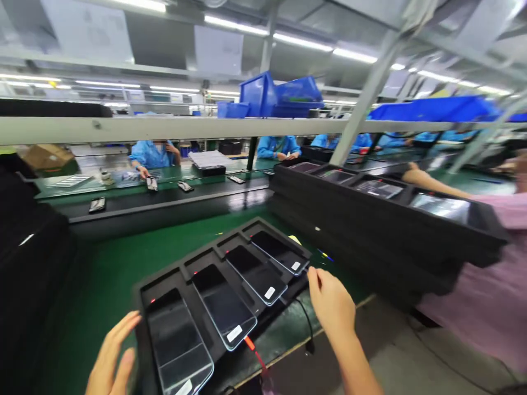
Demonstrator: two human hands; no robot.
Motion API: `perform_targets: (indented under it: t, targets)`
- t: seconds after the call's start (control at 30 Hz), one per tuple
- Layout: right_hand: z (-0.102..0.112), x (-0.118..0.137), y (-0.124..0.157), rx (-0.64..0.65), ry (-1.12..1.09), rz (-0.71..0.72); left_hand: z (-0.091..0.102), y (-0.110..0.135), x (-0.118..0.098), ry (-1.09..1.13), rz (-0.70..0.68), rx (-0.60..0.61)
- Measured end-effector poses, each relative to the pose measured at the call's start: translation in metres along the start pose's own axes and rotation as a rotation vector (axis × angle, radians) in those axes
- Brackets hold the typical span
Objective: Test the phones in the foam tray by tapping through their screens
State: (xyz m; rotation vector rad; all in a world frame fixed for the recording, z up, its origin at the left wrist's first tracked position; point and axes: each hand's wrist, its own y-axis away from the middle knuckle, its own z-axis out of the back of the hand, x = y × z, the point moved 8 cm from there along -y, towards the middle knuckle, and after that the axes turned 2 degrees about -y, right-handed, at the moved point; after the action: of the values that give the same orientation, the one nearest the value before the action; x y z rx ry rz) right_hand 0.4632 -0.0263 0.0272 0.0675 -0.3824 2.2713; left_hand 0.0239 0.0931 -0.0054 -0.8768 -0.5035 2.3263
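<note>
Green table [107, 274] on a factory line: black tray [181, 274] holding four phones [224, 307]. My left hand [109, 359], fingers apart, touches its left edge; right hand [331, 302], fingers loosely together, touches its right corner.

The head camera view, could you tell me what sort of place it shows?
Most likely an electronics assembly line: a black tray holding four glass screen panels, a conveyor belt carrying phones, and blue-coated workers at benches.

Black tray [164, 280] of dark glossy phones [222, 304] on green bench [107, 274], blue bins [280, 96] above.
</note>
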Motion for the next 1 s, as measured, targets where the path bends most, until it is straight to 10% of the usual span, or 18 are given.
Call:
perform_targets:
  t: [0.27,1.0]
  targets:
    - [-0.032,0.071,-0.07,0.073,0.049,0.206,-0.052,-0.053,-0.08,-0.109,-0.301,0.596]
    - [-0.049,0.064,-0.09,0.131,0.096,0.062,-0.066,-0.055,-0.071,-0.203,-0.241,0.593]
